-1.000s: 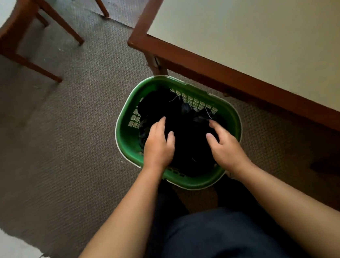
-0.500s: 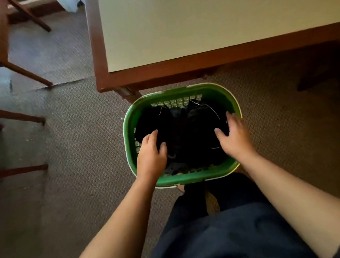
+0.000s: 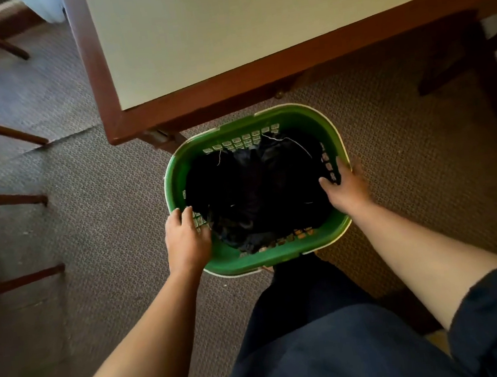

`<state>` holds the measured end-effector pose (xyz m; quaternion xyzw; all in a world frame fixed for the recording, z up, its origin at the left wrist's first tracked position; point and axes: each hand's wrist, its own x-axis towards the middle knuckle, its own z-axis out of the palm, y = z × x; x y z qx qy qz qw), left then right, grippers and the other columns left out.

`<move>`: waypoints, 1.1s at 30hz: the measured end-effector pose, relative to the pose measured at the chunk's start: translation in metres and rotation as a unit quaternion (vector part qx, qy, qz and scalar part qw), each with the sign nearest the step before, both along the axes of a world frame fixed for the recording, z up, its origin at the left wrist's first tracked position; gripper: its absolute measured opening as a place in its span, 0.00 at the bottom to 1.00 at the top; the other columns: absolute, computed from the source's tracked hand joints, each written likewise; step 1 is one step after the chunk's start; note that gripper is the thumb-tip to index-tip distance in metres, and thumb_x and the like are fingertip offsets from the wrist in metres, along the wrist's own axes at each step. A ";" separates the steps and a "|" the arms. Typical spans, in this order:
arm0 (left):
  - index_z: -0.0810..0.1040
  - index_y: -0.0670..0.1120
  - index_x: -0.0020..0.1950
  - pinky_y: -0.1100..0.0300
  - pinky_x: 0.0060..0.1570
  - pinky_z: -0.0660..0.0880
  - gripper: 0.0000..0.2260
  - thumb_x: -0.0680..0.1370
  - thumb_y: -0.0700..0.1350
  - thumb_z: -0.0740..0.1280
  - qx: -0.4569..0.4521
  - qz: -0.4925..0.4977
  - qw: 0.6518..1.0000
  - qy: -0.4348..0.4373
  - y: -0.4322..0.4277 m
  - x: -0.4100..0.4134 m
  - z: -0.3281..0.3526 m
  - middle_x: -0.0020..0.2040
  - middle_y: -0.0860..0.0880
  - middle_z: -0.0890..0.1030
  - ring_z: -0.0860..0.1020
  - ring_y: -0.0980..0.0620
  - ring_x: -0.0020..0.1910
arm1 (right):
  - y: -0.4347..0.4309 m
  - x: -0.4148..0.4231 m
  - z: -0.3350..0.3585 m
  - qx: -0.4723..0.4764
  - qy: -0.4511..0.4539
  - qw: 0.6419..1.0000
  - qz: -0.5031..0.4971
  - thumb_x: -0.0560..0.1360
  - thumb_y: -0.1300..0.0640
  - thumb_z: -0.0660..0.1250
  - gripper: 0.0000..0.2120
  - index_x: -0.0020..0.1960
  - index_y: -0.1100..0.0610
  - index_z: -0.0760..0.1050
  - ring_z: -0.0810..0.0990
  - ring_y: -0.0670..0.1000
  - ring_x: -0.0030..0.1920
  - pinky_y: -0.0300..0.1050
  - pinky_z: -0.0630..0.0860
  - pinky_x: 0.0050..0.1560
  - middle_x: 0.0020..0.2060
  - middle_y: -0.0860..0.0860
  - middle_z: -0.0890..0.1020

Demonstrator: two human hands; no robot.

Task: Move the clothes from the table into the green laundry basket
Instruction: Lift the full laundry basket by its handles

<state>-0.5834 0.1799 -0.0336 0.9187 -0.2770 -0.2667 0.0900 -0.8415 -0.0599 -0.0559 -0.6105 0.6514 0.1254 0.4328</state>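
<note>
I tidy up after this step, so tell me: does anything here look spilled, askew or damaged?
Nothing stands out. The dark clothes lie wholly inside the green laundry basket, which sits upright on the carpet by the table. The left hand and right hand are at its sides. A few loose threads show.

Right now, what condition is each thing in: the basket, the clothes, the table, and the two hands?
Green laundry basket: upright on the carpet, beside the table corner, holding clothes.
Dark clothes: piled loosely inside the basket.
Table: visible part of its top bare.
Left hand: fingers curled over the basket's left rim.
Right hand: on the basket's right rim, blurred.
Wooden chair: only its legs show, standing left of the basket.
</note>
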 end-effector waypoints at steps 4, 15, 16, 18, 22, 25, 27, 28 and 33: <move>0.48 0.41 0.83 0.46 0.77 0.58 0.39 0.80 0.46 0.69 0.035 0.104 0.988 0.110 -0.001 0.008 -0.009 0.82 0.34 0.50 0.56 0.35 0.80 | 0.003 0.003 -0.017 0.000 -0.038 0.998 -0.053 0.79 0.43 0.66 0.40 0.82 0.44 0.46 0.54 0.62 0.80 0.60 0.60 0.77 0.82 0.52 0.49; 0.35 0.44 0.83 0.39 0.75 0.59 0.45 0.81 0.50 0.68 0.069 0.182 0.972 0.134 -0.016 0.014 -0.049 0.81 0.36 0.51 0.56 0.33 0.78 | 0.005 -0.003 -0.062 -0.030 -0.030 0.979 -0.201 0.78 0.46 0.68 0.40 0.81 0.41 0.46 0.70 0.65 0.71 0.63 0.72 0.68 0.75 0.58 0.65; 0.35 0.46 0.83 0.40 0.75 0.59 0.45 0.81 0.49 0.68 0.063 0.197 0.969 0.136 -0.016 0.017 -0.052 0.81 0.36 0.52 0.58 0.33 0.78 | 0.005 -0.002 -0.064 -0.030 -0.018 0.977 -0.210 0.78 0.45 0.67 0.39 0.80 0.40 0.46 0.72 0.66 0.68 0.64 0.73 0.66 0.73 0.59 0.67; 0.36 0.49 0.82 0.39 0.74 0.64 0.44 0.81 0.50 0.68 0.073 0.224 0.962 0.141 -0.015 0.025 -0.058 0.79 0.36 0.58 0.64 0.33 0.75 | 0.004 -0.001 -0.067 -0.031 -0.005 0.972 -0.231 0.77 0.42 0.65 0.36 0.79 0.40 0.49 0.75 0.67 0.64 0.65 0.76 0.63 0.69 0.60 0.71; 0.58 0.45 0.73 0.41 0.62 0.77 0.29 0.80 0.51 0.69 0.064 0.275 0.946 0.160 -0.018 0.044 -0.059 0.62 0.38 0.77 0.78 0.36 0.60 | 0.004 0.000 -0.071 -0.056 0.016 0.969 -0.239 0.79 0.42 0.61 0.25 0.73 0.45 0.60 0.79 0.66 0.57 0.64 0.78 0.58 0.61 0.61 0.77; 0.69 0.42 0.65 0.44 0.55 0.82 0.25 0.75 0.53 0.73 0.058 0.286 0.934 0.207 -0.008 0.063 -0.061 0.53 0.42 0.81 0.82 0.41 0.50 | 0.012 0.004 -0.061 -0.072 0.002 0.960 -0.270 0.81 0.48 0.61 0.17 0.68 0.51 0.67 0.81 0.64 0.55 0.62 0.79 0.57 0.57 0.60 0.80; 0.77 0.42 0.60 0.42 0.50 0.84 0.20 0.73 0.50 0.75 0.053 0.294 0.919 0.258 0.003 0.079 -0.063 0.51 0.39 0.84 0.85 0.41 0.47 | 0.020 0.008 -0.050 -0.080 0.008 0.950 -0.300 0.81 0.50 0.64 0.14 0.63 0.55 0.71 0.81 0.64 0.55 0.61 0.79 0.58 0.56 0.60 0.81; 0.79 0.42 0.59 0.43 0.48 0.84 0.16 0.75 0.46 0.75 0.045 0.306 0.907 0.285 0.008 0.086 -0.062 0.50 0.38 0.85 0.85 0.40 0.47 | 0.025 0.011 -0.043 -0.084 0.013 0.945 -0.316 0.80 0.50 0.65 0.13 0.60 0.56 0.72 0.81 0.63 0.54 0.59 0.80 0.57 0.54 0.60 0.81; 0.75 0.40 0.62 0.33 0.51 0.81 0.15 0.76 0.34 0.69 0.005 0.341 0.869 0.360 0.038 0.110 -0.051 0.53 0.34 0.82 0.83 0.34 0.50 | 0.071 0.024 0.002 -0.120 0.029 0.926 -0.356 0.80 0.48 0.66 0.13 0.59 0.56 0.75 0.80 0.61 0.50 0.53 0.79 0.54 0.50 0.57 0.80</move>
